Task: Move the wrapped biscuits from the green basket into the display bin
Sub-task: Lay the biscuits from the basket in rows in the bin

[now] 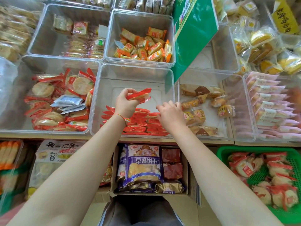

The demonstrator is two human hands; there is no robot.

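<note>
Head view, both arms extended over the clear display bin point(104, 88) at centre of the shelf.

Left hand point(126, 101): raised above the bin's bare middle floor, fingers curled closed around a small stack of wrapped biscuits point(140, 96). Packs are round, pale, flat discs in clear film with red printed ends; red crimped edge sticks out to the right past the fingertips. A thin coloured string bracelet point(122, 117) sits on this wrist.

Right hand point(171, 114): lower, at the bin's right wall, back of hand toward the camera, fingers bent downward. Whether they pinch anything cannot be told; the fingertips are hidden behind the knuckles.

Row of packed biscuits point(138, 123): already in the bin, standing on edge in tight rows along the near wall, red wrapper edges up. Far half of the bin floor is bare.

Green basket point(224, 151): lower right, below shelf level, well apart from the bin. It holds a loose pile of the same biscuit packs point(244, 167), lying flat and tilted at mixed angles, red-and-clear wrap, pale round biscuit visible through the film.

Neighbouring bin on the left point(21, 124) contains similar red-wrapped round packs, jumbled.
</note>
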